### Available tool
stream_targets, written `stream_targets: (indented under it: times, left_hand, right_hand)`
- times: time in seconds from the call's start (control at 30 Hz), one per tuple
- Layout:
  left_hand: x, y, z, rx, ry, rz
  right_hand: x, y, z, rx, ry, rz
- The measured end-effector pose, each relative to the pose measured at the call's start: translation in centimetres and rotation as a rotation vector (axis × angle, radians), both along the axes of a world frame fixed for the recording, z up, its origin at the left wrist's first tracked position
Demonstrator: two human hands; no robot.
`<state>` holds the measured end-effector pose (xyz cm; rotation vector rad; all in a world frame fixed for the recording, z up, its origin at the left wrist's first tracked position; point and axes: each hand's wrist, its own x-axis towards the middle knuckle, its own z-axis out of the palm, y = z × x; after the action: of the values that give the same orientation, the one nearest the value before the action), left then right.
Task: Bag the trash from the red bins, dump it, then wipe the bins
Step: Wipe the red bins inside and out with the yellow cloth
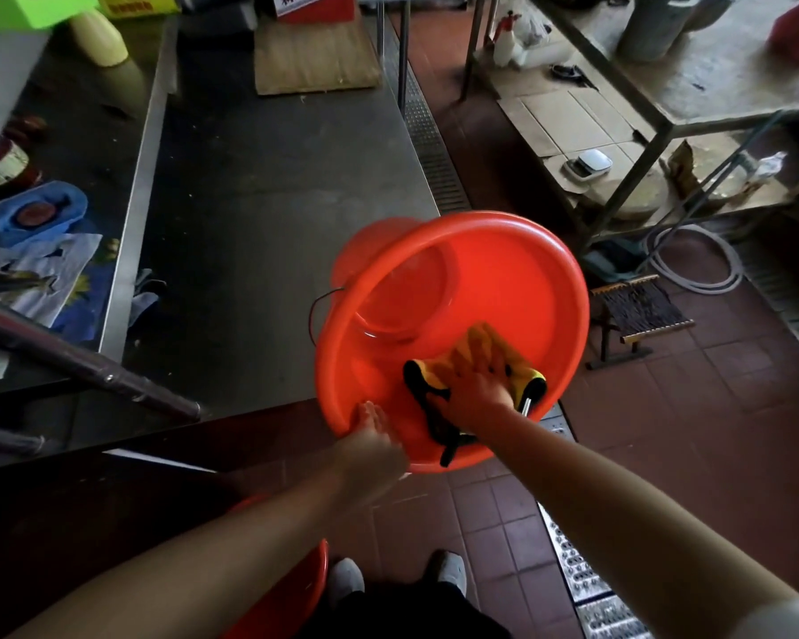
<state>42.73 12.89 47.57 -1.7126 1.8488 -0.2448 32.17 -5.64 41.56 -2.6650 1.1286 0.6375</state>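
A red bin is tilted with its open mouth toward me, off the corner of the steel table. My left hand holds its near rim, fingers over the edge. My right hand reaches inside and presses a yellow cloth with black trim flat against the inner wall. The bin's inside looks empty and wet. A thin wire handle hangs at its left side. A second red bin shows partly at the bottom, behind my left forearm.
A steel table runs on the left, with a blue tray, jars and a rolled tube. On the right stand a metal rack, a hose and a small stool. Floor drain grates run along the tiles.
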Motion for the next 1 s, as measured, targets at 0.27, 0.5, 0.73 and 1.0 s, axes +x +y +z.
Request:
stream_targets:
  times: [0.27, 0.5, 0.73, 1.0]
  left_hand:
    - [0.3, 0.2, 0.7, 0.004, -0.052, -0.065]
    - [0.6, 0.1, -0.1, 0.065, -0.101, -0.096]
    - [1.6, -0.1, 0.8, 0.083, -0.120, -0.183]
    - [2.3, -0.5, 0.2, 0.067, -0.034, -0.169]
  right_hand:
    - [1.9, 3.3, -1.7, 0.199, -0.100, 0.055]
    - [2.7, 0.7, -2.1, 0.087, -0.035, -0.078]
    - [3.7, -0.4, -2.8, 0.172, -0.073, 0.052]
    - [8.2, 0.9, -4.0, 0.243, -0.081, -0.174]
